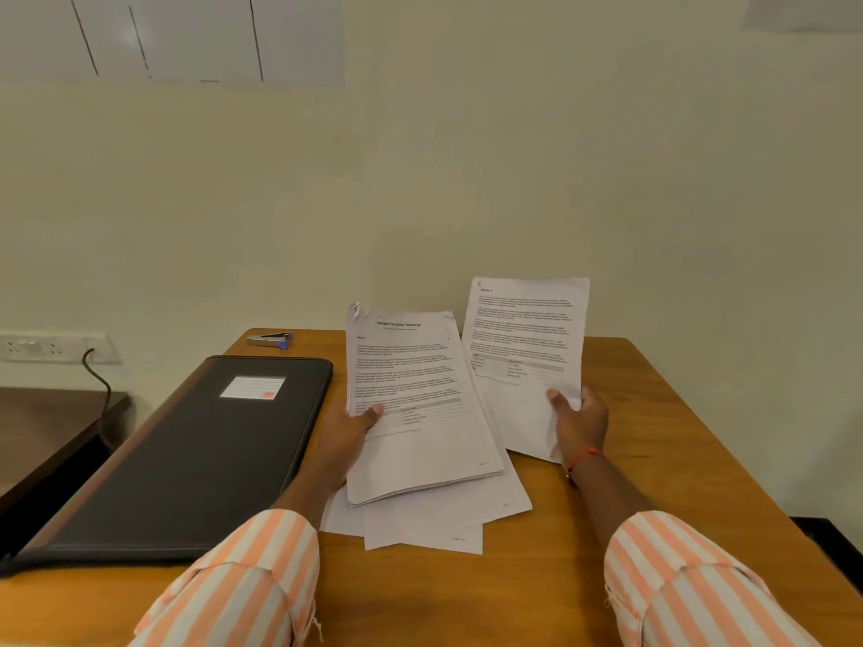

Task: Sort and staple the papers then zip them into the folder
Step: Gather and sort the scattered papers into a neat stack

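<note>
My left hand (350, 429) grips a thick stack of printed papers (411, 394) by its left edge, tilted up off the table. My right hand (579, 424) holds a thinner set of sheets (525, 347) upright by the lower right corner, apart from the stack. Under the stack, a few loose sheets (434, 525) lie flat on the wooden table (560, 576). A black zip folder (196, 455) with a white label lies shut on the table's left side. A small stapler (270, 339) with blue ends rests at the far left corner of the table.
The table stands against a cream wall. A wall socket (51, 347) with a black cable (100, 389) sits at the left, above a dark lower surface (51, 422). Bare wood shows on the table's right side and front.
</note>
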